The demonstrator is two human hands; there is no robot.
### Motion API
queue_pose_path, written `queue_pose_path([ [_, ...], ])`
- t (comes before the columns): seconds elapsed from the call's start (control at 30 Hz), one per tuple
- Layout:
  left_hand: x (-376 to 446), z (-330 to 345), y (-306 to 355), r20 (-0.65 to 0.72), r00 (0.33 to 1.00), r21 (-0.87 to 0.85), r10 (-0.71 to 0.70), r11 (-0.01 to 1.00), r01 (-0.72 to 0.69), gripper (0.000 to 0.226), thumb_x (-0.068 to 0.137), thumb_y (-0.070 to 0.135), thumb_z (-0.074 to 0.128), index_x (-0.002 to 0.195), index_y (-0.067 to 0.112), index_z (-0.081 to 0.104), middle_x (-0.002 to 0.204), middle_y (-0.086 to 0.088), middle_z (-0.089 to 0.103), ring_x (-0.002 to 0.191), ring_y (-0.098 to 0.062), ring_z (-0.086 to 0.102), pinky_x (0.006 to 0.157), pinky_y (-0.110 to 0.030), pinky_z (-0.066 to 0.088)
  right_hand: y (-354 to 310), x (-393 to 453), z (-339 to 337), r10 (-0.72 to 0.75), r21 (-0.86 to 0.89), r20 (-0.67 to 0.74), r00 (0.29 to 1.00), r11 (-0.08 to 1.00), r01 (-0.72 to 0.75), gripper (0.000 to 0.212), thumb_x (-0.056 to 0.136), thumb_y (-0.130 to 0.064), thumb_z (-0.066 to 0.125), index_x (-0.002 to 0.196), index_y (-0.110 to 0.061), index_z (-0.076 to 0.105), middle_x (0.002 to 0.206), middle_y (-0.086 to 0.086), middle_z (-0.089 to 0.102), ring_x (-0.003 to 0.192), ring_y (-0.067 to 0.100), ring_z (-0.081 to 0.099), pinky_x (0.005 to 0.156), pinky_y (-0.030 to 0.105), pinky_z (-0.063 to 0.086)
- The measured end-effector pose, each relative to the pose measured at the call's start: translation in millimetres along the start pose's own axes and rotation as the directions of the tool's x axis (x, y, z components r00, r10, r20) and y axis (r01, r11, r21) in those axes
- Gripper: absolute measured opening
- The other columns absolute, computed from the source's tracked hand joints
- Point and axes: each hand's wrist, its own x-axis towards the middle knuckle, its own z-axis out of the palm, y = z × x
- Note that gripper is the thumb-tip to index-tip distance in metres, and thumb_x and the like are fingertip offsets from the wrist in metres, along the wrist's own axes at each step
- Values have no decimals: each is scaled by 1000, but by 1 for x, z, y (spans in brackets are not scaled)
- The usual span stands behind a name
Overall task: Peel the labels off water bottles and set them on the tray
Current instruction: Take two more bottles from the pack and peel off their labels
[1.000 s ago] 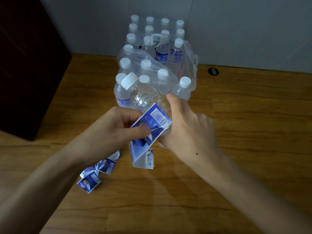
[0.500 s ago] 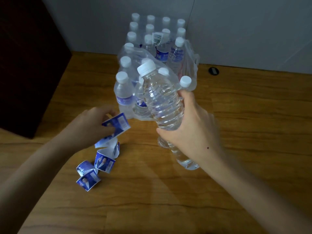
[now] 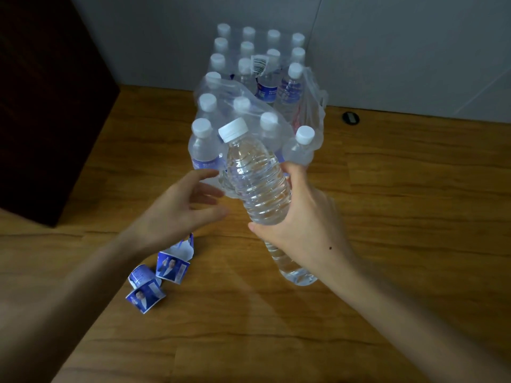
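Note:
My right hand (image 3: 304, 225) is shut on a clear, label-free water bottle (image 3: 257, 183) with a white cap, held tilted above the wooden table, cap pointing away from me. My left hand (image 3: 177, 211) hovers just left of the bottle, fingers spread and holding nothing. Below that hand, several peeled blue labels (image 3: 166, 269) lie curled on the table. Behind the held bottle stands a torn plastic-wrapped pack of water bottles (image 3: 243, 100), some still wearing blue labels. No tray is in view.
The wooden table (image 3: 401, 217) stretches to the right and toward me. A dark cabinet (image 3: 47, 106) stands at the left edge. A grey wall runs behind the pack, with a small black grommet (image 3: 350, 117) in the tabletop near it.
The label came off the bottle and my left hand dropped it onto the pile of labels. That hand has since risen back beside the bottle, empty. My right hand tipped the bare bottle more upright.

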Motion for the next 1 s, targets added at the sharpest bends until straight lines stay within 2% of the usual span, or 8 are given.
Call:
queue_pose_path([
  [0.1, -14, 14, 30, 69, 993, -352, 101, 933, -70, 72, 68, 28, 79, 131, 33, 43, 119, 2, 66, 107, -7, 64, 89, -20, 52, 1, 0, 4, -17, 56, 3, 1000, 998, 17, 80, 62, -44, 81, 124, -31, 33, 108, -10, 66, 89, 12, 67, 73, 38, 56],
  [0.23, -14, 25, 44, -30, 993, -436, 116, 892, -117, 72, 67, 15, 76, 132, 19, 45, 115, -1, 69, 103, -15, 68, 87, -30, 56, 2, -4, 4, -27, 151, 51, 998, 988, 19, 83, 62, -42, 83, 128, -28, 34, 112, -11, 65, 93, 8, 65, 77, 32, 55],
  [0.4, -16, 33, 52, -183, 968, -324, 170, 919, -223, 58, 63, 21, 81, 112, 27, 53, 106, 4, 71, 95, -9, 70, 76, -21, 56, 3, -7, 5, -71, 207, 111, 991, 977, 47, 92, 64, -41, 84, 135, -30, 27, 126, -14, 57, 108, 4, 57, 88, 25, 50],
  [0.5, -16, 33, 49, -271, 942, -205, 199, 944, -258, 64, 62, 24, 82, 116, 29, 48, 106, 8, 68, 96, -4, 68, 76, -18, 55, 15, -3, 4, -140, 163, 147, 979, 980, 116, 87, 69, -48, 76, 139, -31, 28, 134, -13, 52, 116, 5, 53, 91, 33, 50],
  [0.7, 1, 37, 16, -331, 917, 134, 222, 973, -188, 68, 68, 27, 80, 125, 27, 42, 103, 29, 54, 100, -2, 60, 82, -28, 53, 59, -4, -2, -305, 72, -301, 903, 937, 341, 39, 82, -26, 66, 117, -9, 59, 107, 1, 66, 94, 12, 62, 74, 33, 55],
  [0.8, 14, 45, -6, -357, 916, 170, 184, 977, -130, 70, 69, 24, 80, 127, 24, 41, 100, 24, 54, 100, -9, 58, 82, -35, 52, 74, -7, 8, -143, 175, -301, 943, 964, 202, 51, 76, -34, 70, 122, -18, 53, 112, -4, 62, 102, 9, 58, 80, 29, 52],
  [0.9, 29, 55, -21, -386, 911, 176, 146, 981, -83, 72, 71, 21, 81, 129, 22, 39, 107, 15, 52, 102, -11, 54, 80, -32, 47, 84, -11, 21, 81, 324, -118, 990, 945, -38, 64, 72, -41, 72, 128, -34, 42, 120, -19, 53, 115, -2, 50, 93, 28, 47],
  [1.0, 36, 64, -31, -372, 920, 194, 124, 979, -54, 70, 73, 19, 79, 130, 19, 39, 111, 11, 51, 104, -9, 49, 80, -29, 40, 89, -10, 29, 132, 370, -16, 991, 922, -117, 60, 74, -47, 66, 129, -34, 44, 119, -25, 52, 115, -2, 50, 94, 30, 49],
])
